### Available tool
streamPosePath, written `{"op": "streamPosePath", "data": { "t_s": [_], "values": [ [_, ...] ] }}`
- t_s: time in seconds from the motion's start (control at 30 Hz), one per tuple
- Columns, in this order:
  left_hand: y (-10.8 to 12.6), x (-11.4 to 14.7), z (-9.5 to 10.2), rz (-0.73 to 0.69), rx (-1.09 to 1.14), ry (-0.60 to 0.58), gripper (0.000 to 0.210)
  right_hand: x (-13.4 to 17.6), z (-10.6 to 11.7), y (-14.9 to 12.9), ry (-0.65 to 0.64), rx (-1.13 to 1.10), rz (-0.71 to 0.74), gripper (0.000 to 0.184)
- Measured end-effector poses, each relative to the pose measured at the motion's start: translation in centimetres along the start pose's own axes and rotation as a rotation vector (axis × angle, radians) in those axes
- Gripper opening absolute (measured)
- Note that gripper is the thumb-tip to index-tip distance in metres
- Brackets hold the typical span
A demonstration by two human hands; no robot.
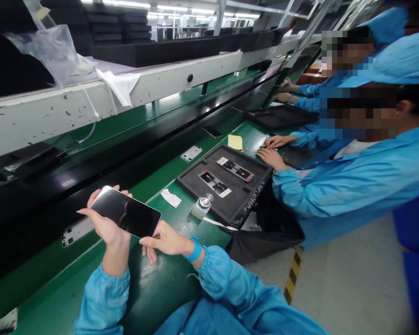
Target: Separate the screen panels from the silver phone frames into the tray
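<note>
A smartphone [125, 212] with a dark glossy screen is held up above the green bench, screen toward me. My left hand [106, 224] cradles its left end, thumb along the near edge and fingers coming round the far edge. At the phone's right end, my right hand [167, 238] pinches the near corner; a blue band circles that wrist. Below and behind my left hand, a white phone frame [77, 232] lies on the bench, partly hidden by the hand. A crumpled white wipe [171, 198] rests to the right of the phone.
A small dispenser bottle [201, 207] stands beside a black foam tray [192, 179] holding two phone frames. Another frame [191, 153] and a yellow paper [235, 142] lie behind. A black bag [265, 237] hangs at the bench edge. Co-workers in blue work at right.
</note>
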State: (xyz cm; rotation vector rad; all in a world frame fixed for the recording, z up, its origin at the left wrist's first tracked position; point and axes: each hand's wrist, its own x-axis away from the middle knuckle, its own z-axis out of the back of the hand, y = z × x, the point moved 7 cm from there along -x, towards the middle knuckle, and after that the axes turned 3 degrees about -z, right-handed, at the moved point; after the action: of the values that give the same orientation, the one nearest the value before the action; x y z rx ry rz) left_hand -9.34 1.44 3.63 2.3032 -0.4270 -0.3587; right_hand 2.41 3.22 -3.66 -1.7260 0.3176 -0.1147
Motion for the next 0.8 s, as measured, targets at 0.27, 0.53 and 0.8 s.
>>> {"op": "streamPosePath", "data": {
  "t_s": [0.27,0.53,0.8],
  "values": [
    [-4.4,-3.9,2.0,0.294,-0.032,0.151,0.075,10.4,4.3,-5.6,-0.171,0.123,0.07,0.068],
    [-17.2,-8.2,-4.9,0.451,-0.21,0.168,0.044,17.8,28.7,-8.4,1.154,0.804,-0.066,0.05],
    [-27.1,-11.0,-11.9,0.31,-0.652,0.02,0.043,16.4,33.4,-1.4,1.229,1.089,-0.319,0.036]
  ]
}}
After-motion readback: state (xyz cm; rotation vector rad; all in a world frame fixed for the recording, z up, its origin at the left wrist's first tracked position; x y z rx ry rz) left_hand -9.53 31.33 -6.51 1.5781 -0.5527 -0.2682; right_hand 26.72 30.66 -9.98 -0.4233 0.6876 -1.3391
